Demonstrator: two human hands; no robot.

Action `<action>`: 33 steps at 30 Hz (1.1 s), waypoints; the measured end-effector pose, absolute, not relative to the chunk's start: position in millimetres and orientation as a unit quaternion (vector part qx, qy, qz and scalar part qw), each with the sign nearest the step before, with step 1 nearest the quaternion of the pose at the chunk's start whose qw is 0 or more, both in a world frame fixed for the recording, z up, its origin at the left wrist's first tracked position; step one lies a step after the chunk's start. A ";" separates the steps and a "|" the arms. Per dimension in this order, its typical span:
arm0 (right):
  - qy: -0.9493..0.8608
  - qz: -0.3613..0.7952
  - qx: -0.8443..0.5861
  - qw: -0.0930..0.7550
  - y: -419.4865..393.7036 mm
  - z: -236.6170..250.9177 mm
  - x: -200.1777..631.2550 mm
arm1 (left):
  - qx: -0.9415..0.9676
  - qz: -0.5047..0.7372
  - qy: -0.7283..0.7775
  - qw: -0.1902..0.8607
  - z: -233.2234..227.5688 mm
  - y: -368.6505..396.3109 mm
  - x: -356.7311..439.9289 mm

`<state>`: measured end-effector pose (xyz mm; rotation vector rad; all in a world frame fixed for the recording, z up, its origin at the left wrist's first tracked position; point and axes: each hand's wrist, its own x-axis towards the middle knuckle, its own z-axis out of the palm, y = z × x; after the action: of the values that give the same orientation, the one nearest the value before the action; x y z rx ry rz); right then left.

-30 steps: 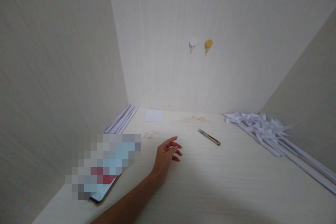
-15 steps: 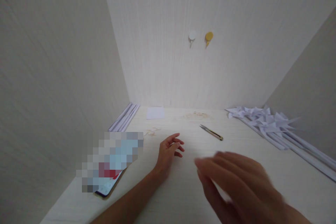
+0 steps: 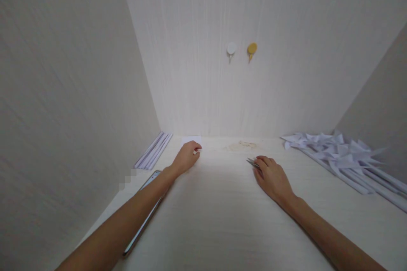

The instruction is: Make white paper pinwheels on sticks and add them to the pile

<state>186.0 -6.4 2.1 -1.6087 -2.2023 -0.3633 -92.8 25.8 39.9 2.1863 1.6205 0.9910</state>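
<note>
I judge this the very start: my left hand (image 3: 186,159) pinches the near edge of the one small white paper square (image 3: 190,140) by the back wall, unlifted. My right hand (image 3: 271,178) lies flat over the single metal thread snips (image 3: 252,161), its grip unclear. Two wall hooks (image 3: 231,49); one heap of folded white paper pinwheels (image 3: 333,152).

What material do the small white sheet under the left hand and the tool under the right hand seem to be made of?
The small white sheet under the left hand looks like thin matte paper: flat, plain white, no shine. The tool under the right hand seems to be metal: its grey pointed tips look slightly glossy. The hand covers the rest of it, so I cannot tell about the handle.
</note>
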 end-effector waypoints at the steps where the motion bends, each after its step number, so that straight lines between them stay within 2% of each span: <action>1: -0.785 -0.136 -0.570 0.201 -6.2 1.7 185.7 | 0.773 0.293 0.555 0.094 38.8 37.0 -99.7; 4: -0.787 -0.142 -0.557 0.225 -4.7 -1.0 185.9 | 0.815 0.194 0.544 0.048 33.0 61.2 -114.0; 9: -0.790 -0.135 -0.550 0.234 -1.6 -6.6 188.7 | 0.821 0.109 0.558 0.057 20.7 80.8 -129.1; 24: -0.795 -0.080 -0.555 0.231 0.4 -5.7 188.7 | 0.851 0.126 0.505 0.070 18.2 101.5 -145.7; 33: -0.795 -0.070 -0.556 0.234 0.4 -5.5 188.3 | 0.867 0.073 0.490 0.047 32.2 100.7 -138.5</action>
<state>188.3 0.4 -5.5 -1.5252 -2.1818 -0.1917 -138.5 100.7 32.2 2.6470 1.4955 0.2241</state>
